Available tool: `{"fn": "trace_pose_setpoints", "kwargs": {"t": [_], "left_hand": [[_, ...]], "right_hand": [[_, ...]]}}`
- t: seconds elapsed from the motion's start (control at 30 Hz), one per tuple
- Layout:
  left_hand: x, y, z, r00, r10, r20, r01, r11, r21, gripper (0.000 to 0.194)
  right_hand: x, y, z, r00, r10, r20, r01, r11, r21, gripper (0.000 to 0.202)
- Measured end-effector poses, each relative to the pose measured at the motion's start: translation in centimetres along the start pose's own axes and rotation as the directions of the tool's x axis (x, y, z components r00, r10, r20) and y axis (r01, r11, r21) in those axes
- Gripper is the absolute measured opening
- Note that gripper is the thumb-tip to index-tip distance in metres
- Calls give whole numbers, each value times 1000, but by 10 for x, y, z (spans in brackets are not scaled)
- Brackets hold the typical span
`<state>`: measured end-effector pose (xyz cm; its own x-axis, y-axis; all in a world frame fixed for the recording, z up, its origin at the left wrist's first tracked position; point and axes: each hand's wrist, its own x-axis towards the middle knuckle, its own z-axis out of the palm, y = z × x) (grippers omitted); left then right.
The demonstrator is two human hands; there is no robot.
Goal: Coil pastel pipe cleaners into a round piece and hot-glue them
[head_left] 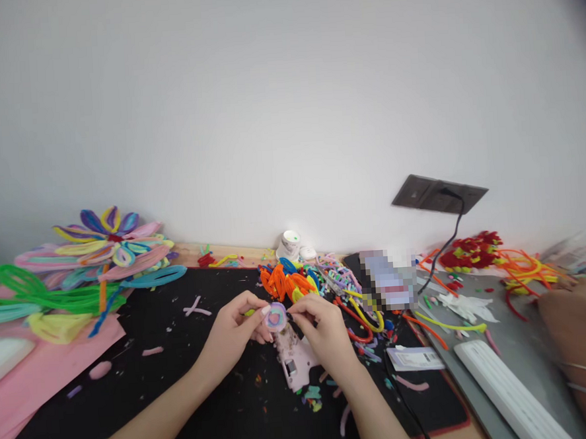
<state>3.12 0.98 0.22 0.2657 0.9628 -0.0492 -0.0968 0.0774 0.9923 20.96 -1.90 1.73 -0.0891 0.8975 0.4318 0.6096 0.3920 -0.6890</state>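
Observation:
A small round coil of fuzzy pipe cleaner (276, 318), in lilac, pink and teal, is held above the middle of a black mat (204, 397). My left hand (237, 329) pinches its left edge between thumb and fingers. At the coil's right edge, the fingers of my right hand (319, 327) are pressed together on it. Just below my hands lies a pale pink glue gun (296, 373), its upper part half hidden. Behind them are bent orange pipe-cleaner pieces (279, 281) and a pair of scissors (334, 284) among cut bits.
Pipe-cleaner flowers (115, 240) and green loops (44, 288) lie at the left on pink paper (59, 376). A phone (388, 278), a black cable (448, 243) and a white bar-shaped case (506, 388) are to the right. Another person's hand (571, 315) works at the far right.

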Motion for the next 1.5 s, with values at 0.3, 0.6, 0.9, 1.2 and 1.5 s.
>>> {"fn": "trace_pose_setpoints", "kwargs": {"t": [0.3,0.6,0.9,1.2,1.5], "left_hand": [[1,-1,-1,1000,8,9,-8,1000,11,20],[1,-2,0,1000,14,17,-15,1000,18,20],[0,-3,-1,998,64,-3,-63,994,90,16],[-4,-1,3,994,60,87,-73,986,153,11],[-4,-6,3,988,91,125,-108,985,134,11]], "right_hand": [[0,1,0,1000,-7,2,7,1000,16,19],[0,3,1,1000,-10,3,10,1000,24,18],[1,6,-4,998,33,-56,-30,998,53,18],[0,-1,-1,999,-22,-24,23,997,71,19],[1,-4,0,1000,-20,-6,20,1000,19,16]]}}
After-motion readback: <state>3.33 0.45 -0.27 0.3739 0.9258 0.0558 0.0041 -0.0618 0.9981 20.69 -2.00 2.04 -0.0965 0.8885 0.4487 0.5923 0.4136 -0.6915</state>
